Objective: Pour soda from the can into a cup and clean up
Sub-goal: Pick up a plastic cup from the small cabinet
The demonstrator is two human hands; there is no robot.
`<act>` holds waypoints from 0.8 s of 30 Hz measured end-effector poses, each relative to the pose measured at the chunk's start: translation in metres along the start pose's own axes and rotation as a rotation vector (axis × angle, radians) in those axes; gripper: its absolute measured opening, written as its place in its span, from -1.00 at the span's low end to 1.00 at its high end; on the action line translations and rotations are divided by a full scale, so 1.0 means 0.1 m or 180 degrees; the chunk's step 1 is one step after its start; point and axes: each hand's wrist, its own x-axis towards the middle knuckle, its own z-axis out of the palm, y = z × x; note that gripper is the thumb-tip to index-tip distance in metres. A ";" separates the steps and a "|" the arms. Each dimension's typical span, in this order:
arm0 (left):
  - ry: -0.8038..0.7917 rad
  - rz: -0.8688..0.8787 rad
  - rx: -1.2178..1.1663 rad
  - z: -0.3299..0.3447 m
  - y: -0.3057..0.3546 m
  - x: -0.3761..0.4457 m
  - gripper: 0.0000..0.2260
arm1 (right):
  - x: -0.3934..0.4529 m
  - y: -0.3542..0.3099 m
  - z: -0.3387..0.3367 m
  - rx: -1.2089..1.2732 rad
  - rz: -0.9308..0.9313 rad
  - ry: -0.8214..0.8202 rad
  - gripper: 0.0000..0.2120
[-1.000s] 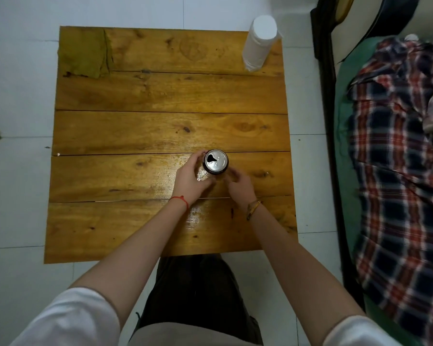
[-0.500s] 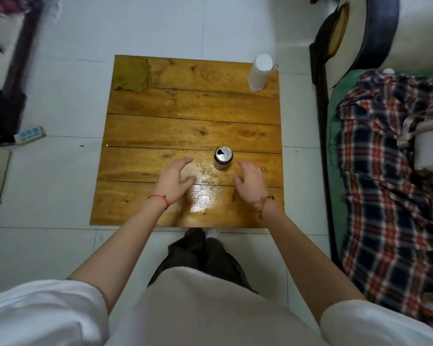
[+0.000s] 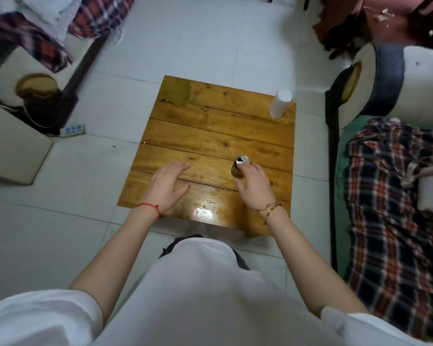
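Head view: the opened can stands upright on the wooden worktop, toward its near right corner. The right hand reaches it, fingertips at its side — a grasp I cannot tell. The left hand hovers released, fingers spread. A white cup, upside down, sits at the far right corner — a green cloth at the far left.

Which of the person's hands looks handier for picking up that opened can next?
Probably the right hand: its fingers already reach the can, which stands upright on the table. The left hand hovers open, well apart from it.
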 end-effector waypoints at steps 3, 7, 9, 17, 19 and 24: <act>0.0076 -0.0151 -0.0026 -0.15 -0.15 -0.28 -0.55 | -0.02 -0.22 0.01 -0.0100 -0.0277 0.0005 -0.55; 0.0303 -0.0338 0.0011 -0.34 -0.30 -0.67 -0.56 | -0.02 -0.53 0.08 -0.0217 -0.0598 -0.0118 -0.54; 0.0473 -0.0429 0.0021 -0.45 -0.41 -0.87 -0.58 | -0.01 -0.72 0.12 -0.0296 -0.0774 -0.0161 -0.54; 0.1066 -0.1151 -0.0139 -0.90 -1.10 -1.77 -0.63 | 0.07 -1.75 0.65 -0.0502 -0.1376 -0.0480 -0.56; 0.1169 -0.1347 -0.0174 -1.07 -1.34 -2.04 -0.59 | 0.08 -2.10 0.86 -0.0530 -0.1547 -0.0549 -0.56; 0.1550 -0.1779 -0.0090 -1.59 -2.02 -2.77 -0.64 | 0.04 -3.14 1.46 -0.0421 -0.1964 -0.0712 -0.56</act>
